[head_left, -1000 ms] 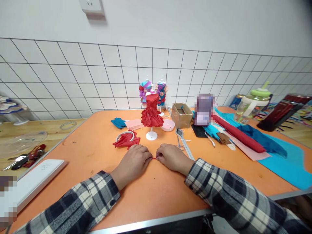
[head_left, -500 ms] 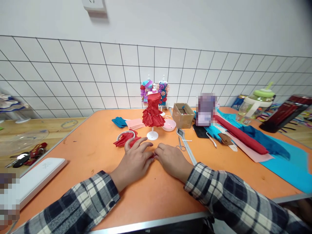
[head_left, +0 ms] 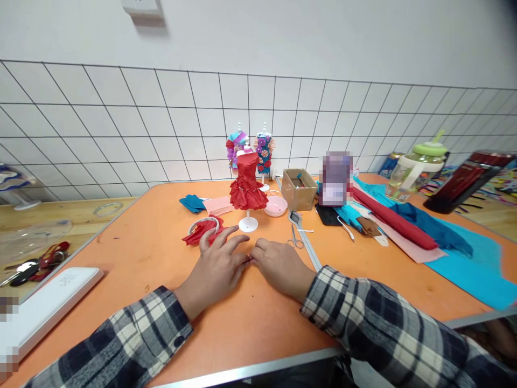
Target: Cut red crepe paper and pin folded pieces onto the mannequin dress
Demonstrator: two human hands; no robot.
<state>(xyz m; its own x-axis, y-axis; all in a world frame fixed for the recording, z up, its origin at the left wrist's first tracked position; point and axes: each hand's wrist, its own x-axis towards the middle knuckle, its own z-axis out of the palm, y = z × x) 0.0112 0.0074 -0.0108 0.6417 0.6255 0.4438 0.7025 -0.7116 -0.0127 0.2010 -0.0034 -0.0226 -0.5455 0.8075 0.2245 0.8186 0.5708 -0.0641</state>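
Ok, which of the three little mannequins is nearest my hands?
The red-dressed mannequin, standing in front; the two multicoloured mannequins are farther back, behind it.

One bare left hand [head_left: 215, 265] and one bare right hand [head_left: 281, 268]; three small white dress forms [head_left: 247, 224] on the orange tabletop [head_left: 250, 334], one in a crumpled red dress [head_left: 247, 180], two in multicoloured outfits [head_left: 264, 153]; one brown cardboard box [head_left: 299, 198]; one shallow round pink bowl [head_left: 276, 212]; one pair of silver scissors [head_left: 294, 241]

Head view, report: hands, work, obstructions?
Left hand, right hand: meeting at fingertips, anything held unclear. Red dress upright beyond them. Scissors beyond right hand, apparently not obstructing.
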